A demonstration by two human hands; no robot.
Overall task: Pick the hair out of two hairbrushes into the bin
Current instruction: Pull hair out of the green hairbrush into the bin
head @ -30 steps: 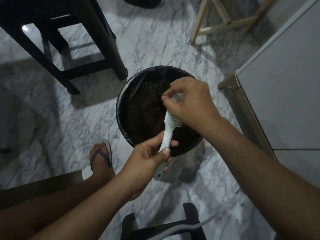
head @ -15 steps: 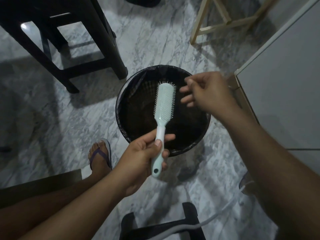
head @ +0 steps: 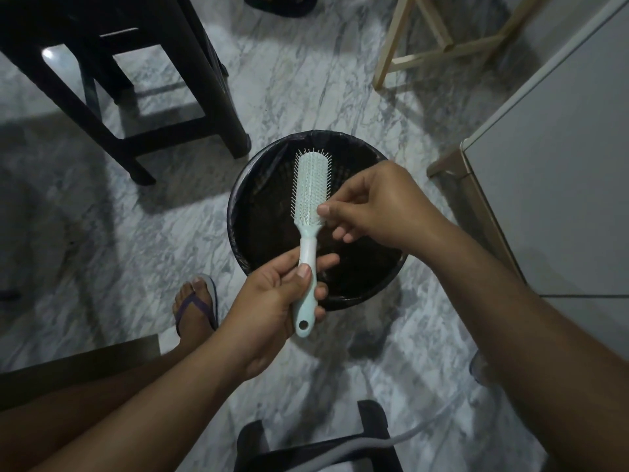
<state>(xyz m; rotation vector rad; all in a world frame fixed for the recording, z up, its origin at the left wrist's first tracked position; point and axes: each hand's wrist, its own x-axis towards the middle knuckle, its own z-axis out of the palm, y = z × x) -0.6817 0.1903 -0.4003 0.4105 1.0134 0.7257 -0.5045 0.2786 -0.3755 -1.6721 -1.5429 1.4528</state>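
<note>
A pale mint hairbrush [head: 309, 199] is held upright over the round black-lined bin [head: 248, 206], bristles facing me. My left hand [head: 272, 304] is shut on its handle below the bin's near rim. My right hand [head: 377, 206] is at the lower right side of the brush head, thumb and forefinger pinched at the bristles. Whether any hair is between those fingers is too fine to tell. Only one brush is in view.
A dark wooden stool [head: 112, 80] stands far left of the bin, a light wooden frame [head: 442, 42] far right. A white cabinet [head: 551, 165] fills the right side. My sandalled foot [head: 195, 308] rests left of the bin; a black chair part [head: 313, 444] is at the bottom.
The brush turned from its back to bristles facing me. My right hand, which had lifted away to the right over the bin, came back to the lower bristles.
</note>
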